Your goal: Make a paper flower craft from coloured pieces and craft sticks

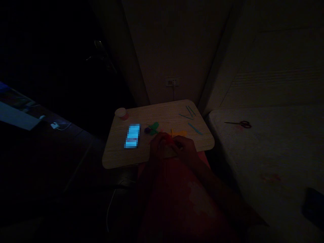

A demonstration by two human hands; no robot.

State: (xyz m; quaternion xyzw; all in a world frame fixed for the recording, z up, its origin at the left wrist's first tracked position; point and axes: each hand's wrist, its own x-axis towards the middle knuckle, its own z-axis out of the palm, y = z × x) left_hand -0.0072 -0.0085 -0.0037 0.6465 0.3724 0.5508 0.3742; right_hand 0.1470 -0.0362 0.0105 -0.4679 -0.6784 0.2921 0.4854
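Note:
The scene is very dark. My left hand (157, 145) and my right hand (186, 147) meet over the near edge of the small table, fingers curled in. Between them is a small bright red piece (168, 137), pinched by both hands; its kind is hard to make out. Just beyond my fingers lies a yellow-orange cut-out shape (180, 133). To the left of it rests a green leaf-like shape (153, 127) with a dark purple bit (147, 130) at its end. My fingers hide part of the red piece.
A lit phone (132, 135) lies on the wooden table (113, 157), with a pale tub (121, 113) behind it. Several thin blue-green strips (194, 128) lie at the right. Scissors (238, 124) rest on a pale surface (253, 152) beside the table. A wall socket (172, 81) holds a plug.

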